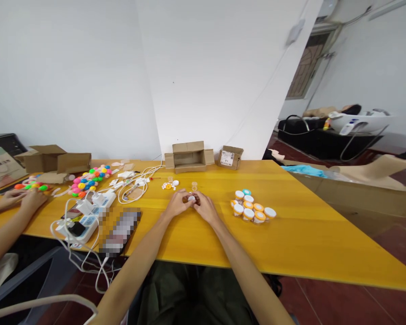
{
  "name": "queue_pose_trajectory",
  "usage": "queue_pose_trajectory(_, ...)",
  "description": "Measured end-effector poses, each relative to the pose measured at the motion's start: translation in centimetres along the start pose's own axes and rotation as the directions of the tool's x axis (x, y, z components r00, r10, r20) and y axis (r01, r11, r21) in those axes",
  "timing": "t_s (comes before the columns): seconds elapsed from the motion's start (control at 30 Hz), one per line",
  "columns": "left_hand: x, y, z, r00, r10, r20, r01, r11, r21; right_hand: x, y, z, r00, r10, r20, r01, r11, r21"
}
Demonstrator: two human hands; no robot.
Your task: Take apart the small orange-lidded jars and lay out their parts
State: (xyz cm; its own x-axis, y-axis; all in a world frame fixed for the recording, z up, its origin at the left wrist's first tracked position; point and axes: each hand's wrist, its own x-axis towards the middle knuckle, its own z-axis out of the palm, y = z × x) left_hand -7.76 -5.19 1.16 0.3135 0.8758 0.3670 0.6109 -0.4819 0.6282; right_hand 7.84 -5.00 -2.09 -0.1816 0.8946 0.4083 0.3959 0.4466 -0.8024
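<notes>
In the middle of the table, my left hand (pixel 176 204) and my right hand (pixel 205 207) come together with fingers curled around a small white lid (pixel 191 198). My fingers mostly cover it, so whether a jar is under it cannot be made out. Just beyond my fingertips stands a small clear jar (pixel 194 185). Past my left hand lie several loose white and orange lid parts (pixel 169 186), with another clear jar (pixel 169 179) behind them. To the right of my right hand, several clear jars with white, orange and teal lids (pixel 248 212) stand in a cluster.
An open cardboard box (pixel 189 168) and a smaller carton (pixel 230 158) stand at the wall. To my left lie a phone (pixel 120 232), a power strip (pixel 88 223), white cables (pixel 135 189) and colourful balls (pixel 89 180). A co-worker's hands (pixel 30 198) are at far left.
</notes>
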Motion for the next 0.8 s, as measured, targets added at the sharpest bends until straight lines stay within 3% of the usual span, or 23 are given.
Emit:
queue_pose_trajectory(0.27, 0.01, -0.01, 0.18, 0.999, -0.031, -0.031, 0.034, 0.996, 0.082, 0.15, 0.38, 0.29, 1.000, 0.007, 0.003, -0.007, 0.999, -0.049)
queue_pose_trajectory(0.8, -0.05, 0.89, 0.00, 0.996, -0.078, -0.039, 0.081, 0.994, 0.073, 0.25, 0.56, 0.48, 1.000, 0.009, 0.013, -0.009, 1.000, 0.001)
